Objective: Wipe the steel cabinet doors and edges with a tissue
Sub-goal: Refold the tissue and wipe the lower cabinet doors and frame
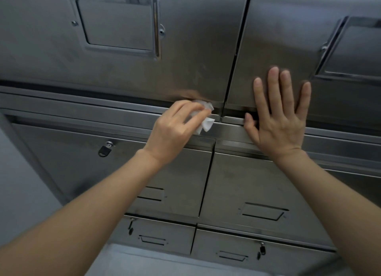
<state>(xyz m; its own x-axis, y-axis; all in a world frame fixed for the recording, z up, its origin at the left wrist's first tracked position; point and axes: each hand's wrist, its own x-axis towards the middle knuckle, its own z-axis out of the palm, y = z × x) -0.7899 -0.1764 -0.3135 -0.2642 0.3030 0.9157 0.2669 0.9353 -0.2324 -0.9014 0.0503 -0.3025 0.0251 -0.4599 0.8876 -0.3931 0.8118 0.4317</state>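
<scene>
Cabinet [185, 48]: grey brushed steel, dull sheen, faint smudges. Tissue [206, 125]: plain white. Key tag [103, 151]: black, hanging from a silver lock [110, 144]. Label frames [156, 28]: bright chrome. Door gaps: dark.

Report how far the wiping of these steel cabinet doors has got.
Done: nothing provable; no door looks visibly cleaner. In hand: the left hand presses a crumpled white tissue to the bottom edge of the upper left steel door, while the right hand rests flat on the upper right steel door. Left: the lower drawers appear untouched.
</scene>
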